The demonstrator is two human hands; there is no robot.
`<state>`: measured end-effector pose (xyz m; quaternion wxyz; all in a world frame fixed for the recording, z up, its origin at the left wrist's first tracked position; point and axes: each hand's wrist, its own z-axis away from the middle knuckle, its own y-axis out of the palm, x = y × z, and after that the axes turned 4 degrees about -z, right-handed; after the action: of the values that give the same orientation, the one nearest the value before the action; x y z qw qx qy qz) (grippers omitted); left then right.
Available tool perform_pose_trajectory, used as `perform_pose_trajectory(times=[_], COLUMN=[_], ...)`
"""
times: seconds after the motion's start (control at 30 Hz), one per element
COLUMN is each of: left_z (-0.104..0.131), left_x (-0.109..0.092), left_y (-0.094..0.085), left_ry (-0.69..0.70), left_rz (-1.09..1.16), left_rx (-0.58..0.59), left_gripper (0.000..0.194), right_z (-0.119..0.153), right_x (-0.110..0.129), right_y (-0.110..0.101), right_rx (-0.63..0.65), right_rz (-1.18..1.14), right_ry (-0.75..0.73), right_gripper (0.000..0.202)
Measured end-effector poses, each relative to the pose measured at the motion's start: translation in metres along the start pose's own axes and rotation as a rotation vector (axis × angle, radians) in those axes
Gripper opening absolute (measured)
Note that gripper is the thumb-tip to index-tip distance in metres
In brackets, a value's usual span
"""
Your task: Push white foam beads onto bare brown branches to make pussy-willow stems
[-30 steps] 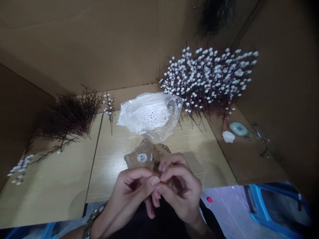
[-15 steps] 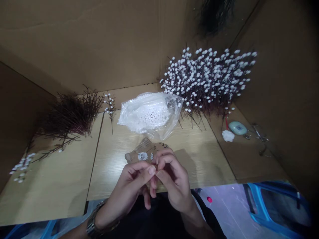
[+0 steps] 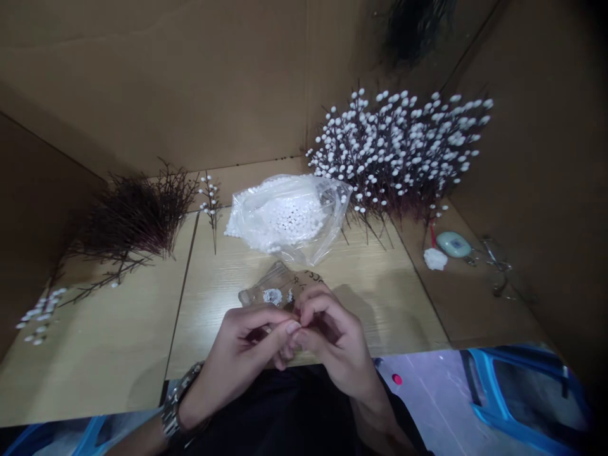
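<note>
Near the near edge of the pale wood-grained table (image 3: 223, 278), the left hand (image 3: 242, 345) and the right hand (image 3: 342, 345) meet at the fingertips. Each is closed in a pinch of thumb and forefinger, neither spread nor clenched; whether a small piece lies between the tips cannot be told, as the fingers hide it.

Just beyond them rests the flat piece of brown cardboard (image 3: 256, 293), which bears dark lettering and whitish patches (image 3: 272, 296); the right hand partly covers it from view. Farther off, at the middle, lies the clear plastic bag of small white beads (image 3: 292, 218). At its far right spreads a dense bundle of dark twiggy stems with white tips (image 3: 399, 145); to the left lies a heap of bare dark brown stems (image 3: 137, 212), with a single white-tipped sprig (image 3: 209, 196) between heap and bag. Another white-tipped sprig (image 3: 42, 310) lies at the far left.

The step in hand appears to be fine fingertip work on something small, perhaps a bead or a stem end; this is inferred from the posture and the materials. The next move calls for a light, steady pinch, with both sets of tips kept aligned and clear of the whitish patches until the piece is secure.
</note>
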<state>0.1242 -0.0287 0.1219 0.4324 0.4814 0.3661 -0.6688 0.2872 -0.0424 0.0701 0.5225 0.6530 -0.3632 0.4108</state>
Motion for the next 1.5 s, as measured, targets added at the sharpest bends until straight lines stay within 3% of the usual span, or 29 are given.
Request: perform_pose_trajectory(times=[0.1, 0.2, 0.3, 0.37, 0.47, 0.7, 0.83, 1.07, 1.17, 1.33, 1.5], left_z=[-0.004, -0.005, -0.005, -0.004, -0.003, 0.003, 0.007, 0.006, 0.004, 0.002, -0.002], left_x=[0.008, 0.018, 0.023, 0.022, 0.018, 0.018, 0.017, 0.014, 0.010, 0.003, 0.001], left_y=[-0.001, -0.001, 0.001, 0.002, 0.004, 0.006, 0.005, 0.004, 0.003, 0.006, 0.010], left_ry=[-0.067, -0.132, -0.114, -0.064, 0.013, 0.082, 0.101, 0.126, 0.110, 0.036, -0.047], left_rz=[0.072, 0.282, 0.329, 0.260, 0.169, 0.195, 0.187, 0.215, 0.222, 0.209, 0.370], left_rx=[0.046, 0.124, 0.079, 0.022, -0.039, -0.095, -0.070, -0.096, -0.098, -0.112, -0.019], left_gripper=[0.021, 0.026, 0.028, 0.036, 0.045, 0.006, 0.009, 0.013, 0.026, 0.027, 0.026], right_z=[-0.003, -0.007, -0.009, -0.011, -0.013, -0.014, -0.012, -0.013, -0.008, 0.007, 0.009], right_x=[-0.008, -0.022, -0.034, -0.037, -0.036, -0.037, -0.039, -0.037, -0.043, -0.061, -0.071], right_y=[-0.002, -0.001, 0.004, 0.007, 0.010, 0.014, 0.016, 0.021, 0.022, 0.015, 0.014], right_rx=[0.020, 0.074, 0.086, 0.090, 0.088, 0.063, 0.057, 0.079, 0.087, 0.159, 0.292], right_rz=[-0.059, -0.361, -0.726, -0.843, -0.848, -0.709, -0.705, -0.732, -0.694, -0.750, -0.880], right_ry=[0.033, 0.070, 0.055, 0.023, 0.015, 0.019, 0.020, -0.003, 0.080, 0.216, 0.222], right_gripper=[0.010, 0.012, 0.021, 0.022, 0.019, 0.024, 0.029, 0.011, 0.021, 0.042, 0.050])
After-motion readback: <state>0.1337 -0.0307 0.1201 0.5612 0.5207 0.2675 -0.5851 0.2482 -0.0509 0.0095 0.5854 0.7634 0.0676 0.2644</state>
